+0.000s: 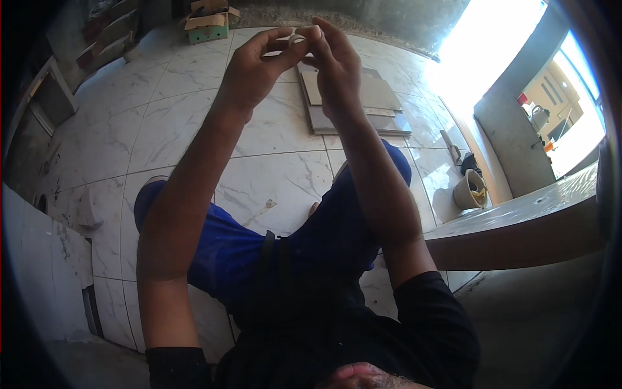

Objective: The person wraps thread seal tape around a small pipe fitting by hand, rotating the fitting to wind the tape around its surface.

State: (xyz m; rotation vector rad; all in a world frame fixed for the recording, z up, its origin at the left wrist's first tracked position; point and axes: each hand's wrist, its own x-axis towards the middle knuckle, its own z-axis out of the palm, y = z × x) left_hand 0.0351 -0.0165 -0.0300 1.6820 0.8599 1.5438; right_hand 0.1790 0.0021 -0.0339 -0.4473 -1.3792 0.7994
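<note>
My left hand and my right hand are raised in front of me, close together near the top of the view. Between their fingertips is a small white ring-shaped thing, perhaps a little roll of tape; its exact kind is too small to make out. The fingers of both hands are bent and pinched around it. Beyond my right hand, a stack of flat tiles lies on the floor, partly hidden by the hand and wrist.
Marbled white floor tiles spread around my legs. An open cardboard box stands at the back wall. On the right are a bucket with things in it, a long-bladed tool and a bright doorway. A pale ledge juts in at right.
</note>
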